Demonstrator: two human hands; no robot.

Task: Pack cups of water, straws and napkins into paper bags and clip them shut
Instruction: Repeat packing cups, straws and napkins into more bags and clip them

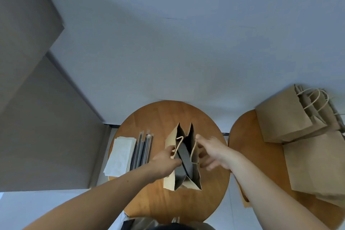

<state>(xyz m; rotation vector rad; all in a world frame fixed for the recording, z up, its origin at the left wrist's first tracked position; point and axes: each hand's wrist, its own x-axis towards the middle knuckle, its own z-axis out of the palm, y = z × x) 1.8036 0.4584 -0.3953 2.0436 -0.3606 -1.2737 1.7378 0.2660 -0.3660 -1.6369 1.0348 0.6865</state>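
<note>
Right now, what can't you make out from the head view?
- Open paper bag interior: dark shadow, contents unreadable.
- Left hand fingertips: partly hidden by bag wall.
- Stacked bags: cut off by right edge, count unclear.
- Straws: too small to count.
Head view throughout.

Looks like a café or takeaway packing corner. Small round wooden table (158, 115) sits against a plain pale wall (168, 43). On its left side: white paper napkins (121, 153) and wrapped straws (143, 147). To its right: second round table (242, 136) stacked with brown handled paper bags (283, 117).
</note>
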